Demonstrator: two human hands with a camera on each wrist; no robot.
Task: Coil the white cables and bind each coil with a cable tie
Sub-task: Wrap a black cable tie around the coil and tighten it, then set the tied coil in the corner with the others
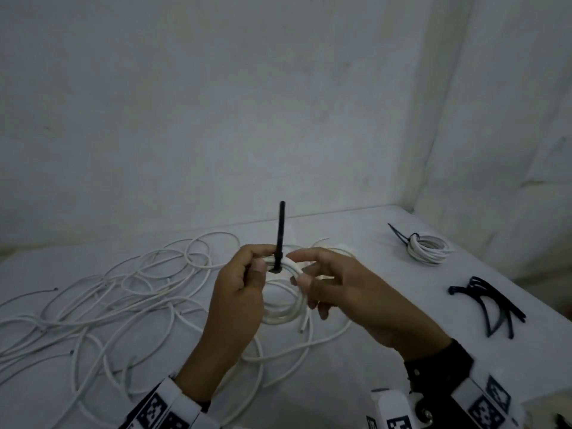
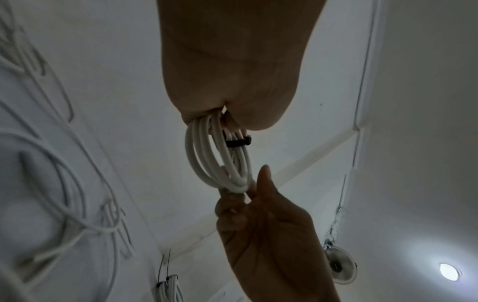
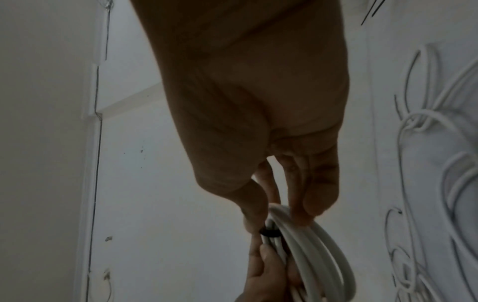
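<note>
- Held coil (image 1: 283,300) at centre, between left hand (image 1: 240,292) and right hand (image 1: 343,292).
- Loose cables (image 1: 102,301) on the table (image 1: 356,366), left.
- Bound coil (image 1: 428,247) far right; spare ties (image 1: 492,308) nearer.

a white table (image 1: 387,351) meets grey walls (image 1: 185,103); a ceiling light (image 2: 448,271) glows beside a wall fan (image 2: 340,265).

The left hand (image 1: 238,286) covers the near left side of the small coil of white round cable (image 1: 286,308). The black plastic cable tie (image 1: 281,233) disappears behind that hand's thumb at its base. The loose tangle of white cables (image 1: 102,305) runs off the head view's left edge.
</note>
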